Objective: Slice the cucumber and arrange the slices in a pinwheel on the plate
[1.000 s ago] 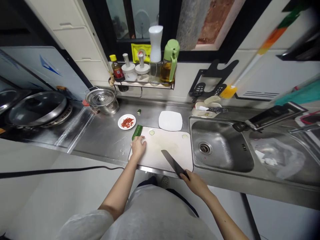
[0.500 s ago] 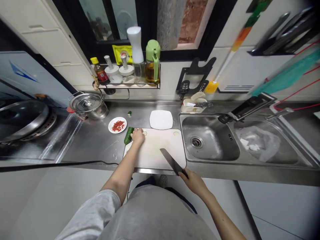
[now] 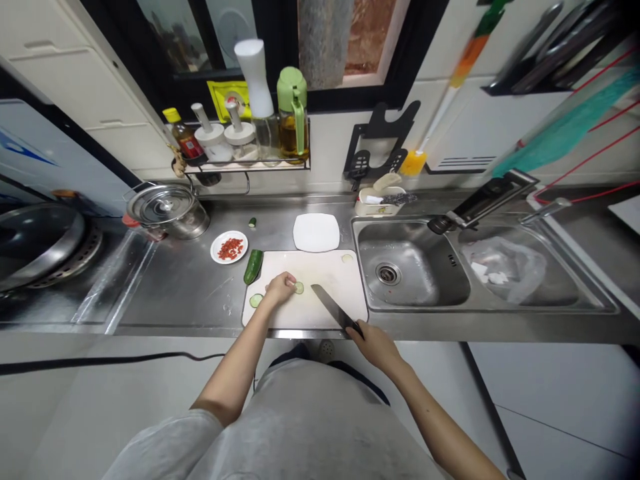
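My left hand [image 3: 281, 289] is over the left half of the white cutting board [image 3: 320, 319], its fingers closed at the edge of a round cucumber slice [image 3: 299, 287]. In my right hand [image 3: 374, 343] is the black handle of a kitchen knife [image 3: 331, 307]; its dark blade slants across the board toward the upper left, the tip a little right of that slice. A second pale slice [image 3: 256, 301] lies near the board's left edge, and a thin one [image 3: 347, 258] is in the far right corner. The uncut piece of cucumber [image 3: 253, 267] rests at the board's far left corner.
Behind the board sit a white square plate [image 3: 316, 232], a small cucumber end [image 3: 253, 222] and a plate of chopped red pieces [image 3: 230, 247]. A steel pot [image 3: 173, 212] stands left. The sink [image 3: 420, 267] borders the board's right side.
My left hand has come back from the cucumber at the far left corner toward the board's middle, with a slice at its fingertips. The knife stays in my right hand, nearly unmoved.
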Demonstrator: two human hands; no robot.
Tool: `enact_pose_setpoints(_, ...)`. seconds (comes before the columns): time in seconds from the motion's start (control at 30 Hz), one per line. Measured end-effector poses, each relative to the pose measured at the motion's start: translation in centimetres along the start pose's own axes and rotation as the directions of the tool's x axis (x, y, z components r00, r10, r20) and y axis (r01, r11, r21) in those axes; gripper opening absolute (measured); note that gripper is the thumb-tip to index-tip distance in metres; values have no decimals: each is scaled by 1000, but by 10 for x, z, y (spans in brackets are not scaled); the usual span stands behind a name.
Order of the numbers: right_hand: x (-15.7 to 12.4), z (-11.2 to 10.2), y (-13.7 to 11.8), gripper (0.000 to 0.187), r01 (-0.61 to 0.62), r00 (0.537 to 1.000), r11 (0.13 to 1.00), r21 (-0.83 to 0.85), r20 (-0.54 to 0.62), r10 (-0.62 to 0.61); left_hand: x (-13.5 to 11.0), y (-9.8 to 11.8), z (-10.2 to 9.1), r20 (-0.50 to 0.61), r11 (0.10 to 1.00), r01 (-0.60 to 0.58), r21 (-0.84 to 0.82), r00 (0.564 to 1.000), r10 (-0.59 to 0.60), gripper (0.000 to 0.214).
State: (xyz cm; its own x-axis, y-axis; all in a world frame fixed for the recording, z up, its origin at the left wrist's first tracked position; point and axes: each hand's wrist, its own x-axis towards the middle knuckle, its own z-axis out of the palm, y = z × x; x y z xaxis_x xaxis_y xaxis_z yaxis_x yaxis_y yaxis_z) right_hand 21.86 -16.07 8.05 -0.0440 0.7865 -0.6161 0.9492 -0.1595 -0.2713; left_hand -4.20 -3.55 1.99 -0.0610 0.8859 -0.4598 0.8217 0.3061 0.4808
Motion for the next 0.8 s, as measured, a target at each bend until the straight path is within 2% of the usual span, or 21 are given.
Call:
enact_pose_setpoints(0.1, -2, -3, -9, 42, 26, 1000, 999, -44, 15, -26, -11, -2, 4, 55, 999, -5, 33, 998, 3, 21)
enact_pose_setpoints(0.2, -3, -4, -19, 41, 51, 999, 995, -87, 22, -49, -15, -2, 4, 41, 994, -10, 109, 999, 6, 23)
enact_pose_setpoints(0.47, 2, -1, -35, 39, 82, 997, 972, -221, 15, -81, -8, -5, 5, -4, 990, 3, 141, 1000, -3, 22)
enact_pose_setpoints(0.8, 4, 0, -41, 37, 89, 996, 965, -246, 10, -89, -4, -6, 6, 5, 990, 21, 139, 1000, -22, 17)
